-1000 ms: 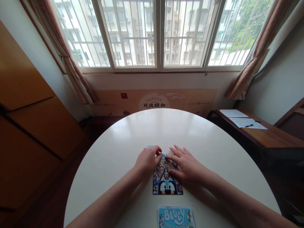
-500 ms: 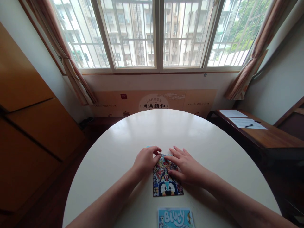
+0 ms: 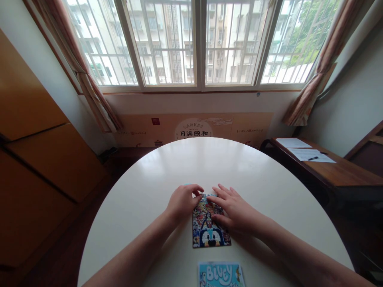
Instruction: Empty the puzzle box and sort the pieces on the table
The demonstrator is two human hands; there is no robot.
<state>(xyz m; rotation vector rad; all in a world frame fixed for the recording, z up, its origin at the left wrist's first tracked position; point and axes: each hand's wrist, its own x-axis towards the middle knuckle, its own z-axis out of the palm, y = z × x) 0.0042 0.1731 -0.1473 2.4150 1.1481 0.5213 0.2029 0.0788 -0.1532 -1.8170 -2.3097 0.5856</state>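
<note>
A jigsaw puzzle (image 3: 212,235) with a blue cartoon dog at its near end lies flat on the white round table (image 3: 143,247). At the puzzle's far left corner is my left hand (image 3: 184,201), thumb and forefinger nearly together in a pinch. Whatever sits between those fingertips is too small or hidden to make out. My right hand (image 3: 229,207) rests over the puzzle's right side with fingers spread, touching its surface and covering part of it. Closer to me lies a light blue "Bluey" card or booklet (image 3: 220,274), cut off by the lower picture edge.
A bit of something light blue (image 3: 188,184) peeks out behind my left hand. To the right, a wooden desk (image 3: 356,171) holds papers (image 3: 311,155) and a dark pen (image 3: 313,158). Wooden cabinets (image 3: 32,191) stand on the left, and a barred window (image 3: 170,44) is ahead.
Both hands stay at the puzzle in almost the same pose. Only a very slight shift shows in the fingers near its far edge.
</note>
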